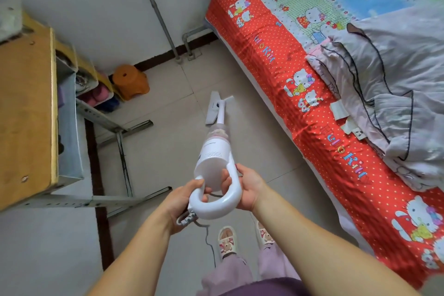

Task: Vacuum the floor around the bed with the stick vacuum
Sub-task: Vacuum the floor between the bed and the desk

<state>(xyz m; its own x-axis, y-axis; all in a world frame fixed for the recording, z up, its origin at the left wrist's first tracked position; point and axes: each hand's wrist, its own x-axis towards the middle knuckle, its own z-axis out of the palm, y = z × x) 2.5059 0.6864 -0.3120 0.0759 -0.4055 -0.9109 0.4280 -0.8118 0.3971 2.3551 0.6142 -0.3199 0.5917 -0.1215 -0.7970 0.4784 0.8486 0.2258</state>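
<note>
I hold a white stick vacuum (213, 151) by its loop handle. My left hand (185, 202) grips the handle's left side and my right hand (247, 185) grips its right side. The vacuum's flat white floor head (212, 108) rests on the beige tiled floor (163, 151), left of the bed (300, 94). The bed has a red cartoon-print sheet and a crumpled grey quilt (389, 84). A grey power cord (209, 238) hangs from the handle down to the floor between my arms.
A wooden desk (26, 113) on a grey metal frame (120, 142) stands at the left. An orange plastic stool (131, 81) and a shoe rack (96, 94) sit by the wall. Metal pipes (158, 14) run down the wall. My slippered feet (227, 243) are below.
</note>
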